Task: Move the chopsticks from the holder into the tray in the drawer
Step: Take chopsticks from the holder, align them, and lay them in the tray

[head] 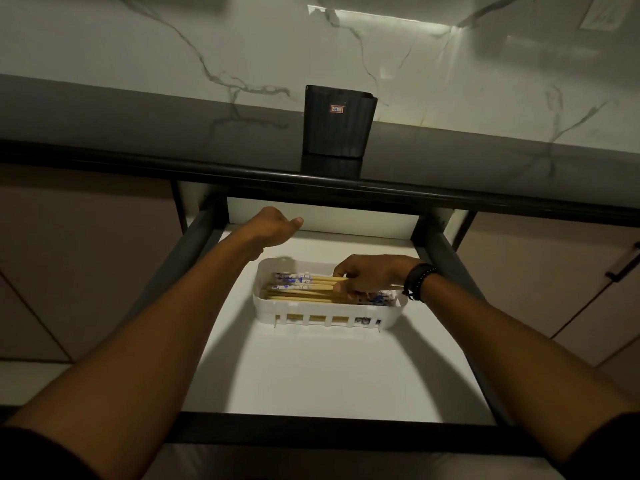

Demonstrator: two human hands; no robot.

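Chopsticks (304, 289) lie in the white tray (389, 318) inside the open drawer (311, 375), the right hand (374, 277) pinching a few of them. The left hand (273, 226) hovers far left, fingers loosely curled, holding nothing. A black holder (337, 123) stands on the counter (138, 129).

The dark glossy surface (138, 129) runs along a marble-patterned wall (173, 46). It carries one black ribbed holder (337, 129), upright, near its front edge. Below the surface, the open drawer (329, 375) has a white floor. One white slotted tray (266, 301) rests on that floor, toward the rear. Chopsticks (301, 296) lie lengthwise in the tray.
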